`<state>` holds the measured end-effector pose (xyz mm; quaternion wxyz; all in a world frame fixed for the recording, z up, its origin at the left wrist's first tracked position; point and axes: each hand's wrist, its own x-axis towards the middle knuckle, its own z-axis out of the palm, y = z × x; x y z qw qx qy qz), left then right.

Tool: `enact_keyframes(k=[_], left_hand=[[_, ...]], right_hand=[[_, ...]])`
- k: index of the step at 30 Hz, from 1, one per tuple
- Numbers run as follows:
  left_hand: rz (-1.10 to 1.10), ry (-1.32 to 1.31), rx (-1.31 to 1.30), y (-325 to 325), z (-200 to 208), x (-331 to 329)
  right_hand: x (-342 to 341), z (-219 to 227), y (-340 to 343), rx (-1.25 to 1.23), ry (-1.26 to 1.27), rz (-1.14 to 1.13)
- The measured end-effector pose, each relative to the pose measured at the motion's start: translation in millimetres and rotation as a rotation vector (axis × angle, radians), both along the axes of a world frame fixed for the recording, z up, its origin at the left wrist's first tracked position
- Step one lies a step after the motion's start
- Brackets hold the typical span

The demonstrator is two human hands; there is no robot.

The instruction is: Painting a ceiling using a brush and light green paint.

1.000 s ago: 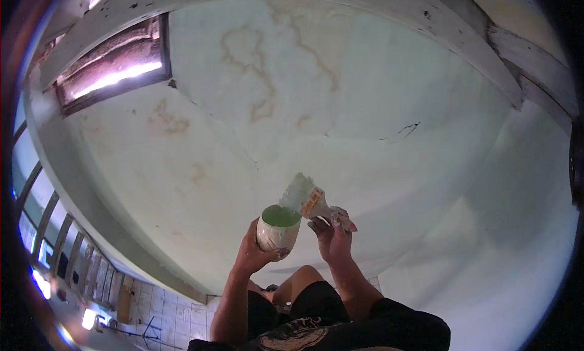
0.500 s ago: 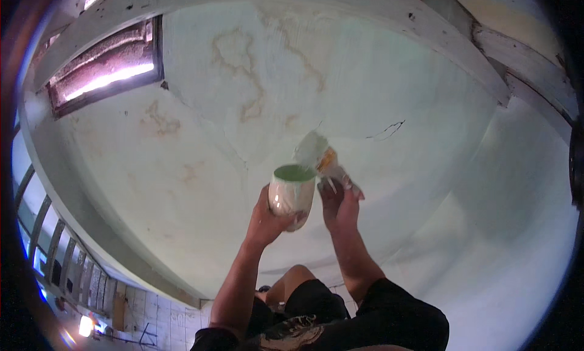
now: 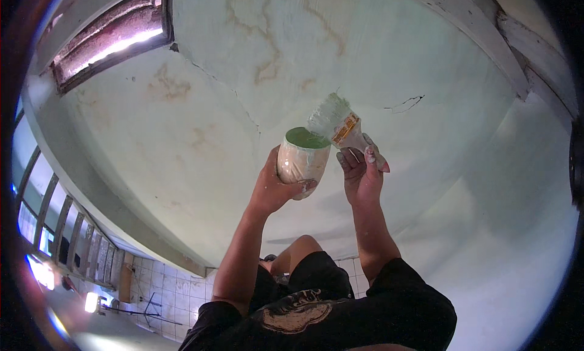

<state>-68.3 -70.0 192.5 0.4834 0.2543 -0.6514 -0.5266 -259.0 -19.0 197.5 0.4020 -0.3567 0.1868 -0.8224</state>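
Head view: left hand (image 3: 274, 187) wraps a paint-smeared round cup of pale green paint (image 3: 302, 162) | right hand (image 3: 360, 174) grips a flat wide brush with orange ferrule (image 3: 336, 123), bristles just above the cup rim | stained, cracked pale ceiling (image 3: 201, 107) beyond.

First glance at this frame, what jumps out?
At centre, the left hand holds up a small cup of pale green paint, and the right hand holds a wide paintbrush with its bristles just above the cup's rim. Behind them, a pale green ceiling fills the view, with brown water stains at the top and a thin dark crack to the right of the brush.
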Motion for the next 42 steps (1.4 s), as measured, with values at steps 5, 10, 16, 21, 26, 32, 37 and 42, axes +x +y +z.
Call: enact_keyframes(k=[5, 10, 16, 21, 26, 32, 37, 42], left_hand=[[-0.016, -0.006, -0.008, 2.0, 0.0, 6.5], [-0.029, -0.020, 0.015, 1.6, -6.4, 8.3], [-0.072, -0.009, -0.005, -1.7, -10.9, 9.8], [-0.082, -0.012, -0.013, -0.3, -14.5, 9.1], [-0.124, 0.010, 0.025, 5.4, -12.4, 9.9], [-0.094, -0.057, 0.002, 6.0, -15.6, 11.1], [-0.096, -0.063, 0.038, 1.5, -24.3, 10.2], [-0.071, -0.112, 0.058, 0.8, -29.7, 10.2]], right_hand=[[1.5, 0.4, -1.6, 0.024, -0.035, 0.033], [-3.3, 1.1, -5.3, 0.002, -0.092, 0.074], [-16.8, 36.1, -18.3, 0.024, -0.112, -0.028], [-51.3, 108.0, -54.6, -0.254, 0.207, -0.412], [-88.0, 173.9, -94.1, -0.930, 1.262, -1.370], [-91.8, 199.0, -120.6, -0.730, 1.579, -1.512], [-97.2, 211.6, -147.6, -0.761, 1.604, -1.608], [-92.1, 213.9, -155.9, -0.665, 1.621, -1.635]])
